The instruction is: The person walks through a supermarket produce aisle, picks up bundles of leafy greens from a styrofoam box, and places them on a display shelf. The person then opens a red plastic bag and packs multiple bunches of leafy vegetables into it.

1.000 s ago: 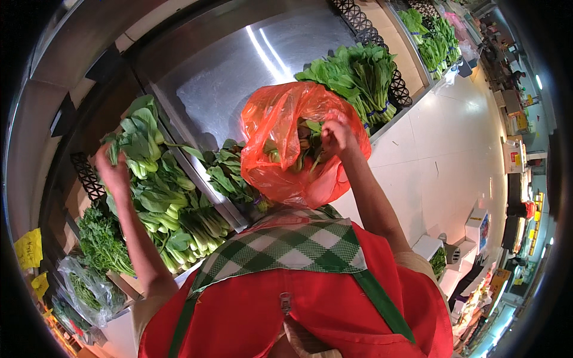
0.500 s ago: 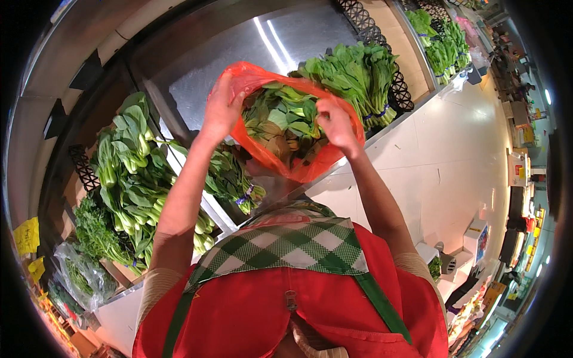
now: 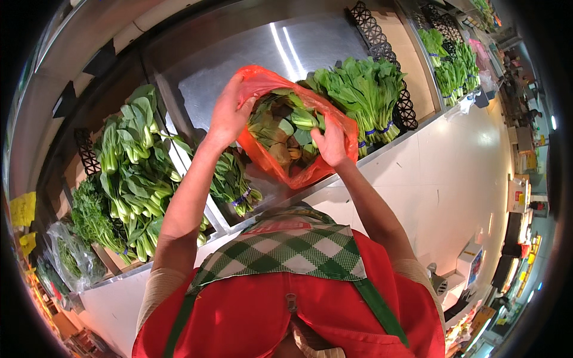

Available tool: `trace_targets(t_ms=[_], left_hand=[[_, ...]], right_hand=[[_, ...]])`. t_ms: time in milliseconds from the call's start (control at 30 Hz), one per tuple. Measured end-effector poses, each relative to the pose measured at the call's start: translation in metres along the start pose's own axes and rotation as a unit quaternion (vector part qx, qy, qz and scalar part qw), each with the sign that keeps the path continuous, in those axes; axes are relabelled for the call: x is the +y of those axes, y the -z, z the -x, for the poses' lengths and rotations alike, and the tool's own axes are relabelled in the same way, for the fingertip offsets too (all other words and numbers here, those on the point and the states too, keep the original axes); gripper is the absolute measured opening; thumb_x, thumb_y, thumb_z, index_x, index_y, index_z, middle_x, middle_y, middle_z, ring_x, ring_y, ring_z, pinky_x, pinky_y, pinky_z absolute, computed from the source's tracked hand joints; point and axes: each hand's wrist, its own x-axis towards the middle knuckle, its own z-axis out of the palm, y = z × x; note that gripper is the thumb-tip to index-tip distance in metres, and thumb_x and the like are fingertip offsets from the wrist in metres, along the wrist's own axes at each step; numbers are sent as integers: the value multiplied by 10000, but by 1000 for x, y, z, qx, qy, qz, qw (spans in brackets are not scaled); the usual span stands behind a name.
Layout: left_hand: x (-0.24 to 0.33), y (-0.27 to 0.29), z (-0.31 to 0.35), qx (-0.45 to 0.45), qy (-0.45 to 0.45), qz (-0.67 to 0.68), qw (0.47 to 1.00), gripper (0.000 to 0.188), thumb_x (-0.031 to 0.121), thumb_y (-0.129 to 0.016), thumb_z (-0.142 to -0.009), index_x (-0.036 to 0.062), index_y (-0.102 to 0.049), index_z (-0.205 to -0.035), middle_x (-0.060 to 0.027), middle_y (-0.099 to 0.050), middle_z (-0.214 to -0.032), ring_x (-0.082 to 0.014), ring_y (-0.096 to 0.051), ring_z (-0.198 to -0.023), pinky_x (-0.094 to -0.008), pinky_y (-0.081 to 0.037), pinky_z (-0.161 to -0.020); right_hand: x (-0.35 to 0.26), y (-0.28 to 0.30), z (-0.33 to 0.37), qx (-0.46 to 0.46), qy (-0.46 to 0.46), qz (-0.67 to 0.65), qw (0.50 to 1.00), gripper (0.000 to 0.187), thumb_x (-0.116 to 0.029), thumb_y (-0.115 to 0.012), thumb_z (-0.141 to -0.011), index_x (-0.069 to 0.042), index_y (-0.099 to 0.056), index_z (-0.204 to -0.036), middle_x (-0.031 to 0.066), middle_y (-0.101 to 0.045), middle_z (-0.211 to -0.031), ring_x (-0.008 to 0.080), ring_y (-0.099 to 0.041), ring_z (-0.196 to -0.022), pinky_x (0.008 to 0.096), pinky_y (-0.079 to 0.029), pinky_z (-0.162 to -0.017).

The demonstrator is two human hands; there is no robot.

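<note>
I hold an orange plastic bag [image 3: 280, 164] open in front of me, above a steel produce shelf [image 3: 227, 65]. My left hand [image 3: 228, 113] grips the bag's upper left rim. My right hand [image 3: 330, 141] grips the right rim, with fingers inside the mouth. Leafy green vegetables [image 3: 280, 128] fill the bag. A small banded bunch of greens [image 3: 233, 182] lies just below and left of the bag.
A tall pile of bok choy [image 3: 134, 161] stands at the left, with curly herbs [image 3: 89, 218] and bagged greens [image 3: 68, 256] beyond it. Banded green bunches [image 3: 358, 89] lie right of the bag, more greens [image 3: 447, 65] farther right. Black lattice dividers [image 3: 370, 18] edge the shelf. White floor [image 3: 465, 179] lies right.
My left hand left the bok choy pile and came over to take the bag's left rim. The bag, bunched up before, now hangs open showing the greens inside.
</note>
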Motion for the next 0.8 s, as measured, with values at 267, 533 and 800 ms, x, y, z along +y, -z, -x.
trace_targets(t_ms=[267, 533, 800], left_hand=[[16, -5, 10, -20, -42, -51, 998, 601, 79, -564, -913, 51, -285, -1445, -162, -422, -1418, -274, -404, -1317, -349, -344, -1064], [23, -17, 52, -184, 72, 136, 971, 427, 59, -548, -907, 32, -467, -1326, -164, -566, -1252, -246, -568, -1142, -333, -454, -957], [14, -65, 61, -160, 196, 381, 889, 621, 173, -773, -746, -53, -489, -1251, -141, -599, -1130, -220, -586, -1033, -304, -475, -895]], right_hand=[[-27, -62, -83, -40, 42, 358, 932, 532, -231, -573, -875, -63, -382, -1342, 167, -403, -1340, 329, -419, -1206, 405, -448, -943], [-12, -22, -106, -5, 92, -70, 993, 404, -95, -659, -754, 10, -524, -1119, 177, -607, -935, 285, -608, -891, 377, -474, -824], [-87, 0, -10, -214, -102, -493, 837, 677, -193, -678, -831, -21, -337, -1389, 109, -472, -1297, 192, -451, -1211, 316, -377, -1002]])
